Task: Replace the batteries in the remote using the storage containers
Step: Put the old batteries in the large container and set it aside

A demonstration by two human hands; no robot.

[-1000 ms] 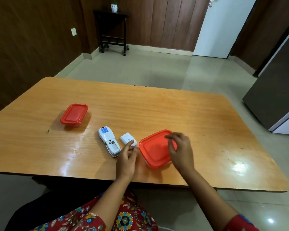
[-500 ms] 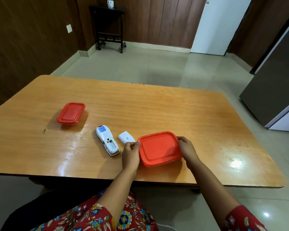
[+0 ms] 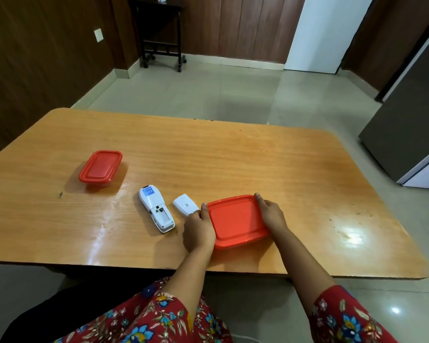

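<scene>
From the head camera, the person sits at the near edge of the wooden tabletop (image 3: 233,154) with both hands closed around a red-lidded storage container (image 3: 235,219): the left hand (image 3: 199,230) clasps its left side with the thumb up against the lid rim, and the right hand (image 3: 273,215) clasps the right side with fingers along the far corner. The lid looks fully seated. Just left of the container lies the remote (image 3: 156,207), white and face down, its battery bay exposed toward the near end, and between the two sits the loose battery cover (image 3: 185,204), almost touching the left hand. A second, smaller red-lidded container (image 3: 100,167) stands well apart to the left, shut as well. I would judge the step in hand to be opening the near container, presumably to reach or stow batteries; what it holds cannot be seen. To do it well, one hand should pin the base to the tabletop while the other works a fingertip under a lid corner and peels upward gradually, rather than yanking, so the contents do not jump out. The left hand should also mind the battery cover beside it, which a careless sweep could knock toward the tabletop's edge.
</scene>
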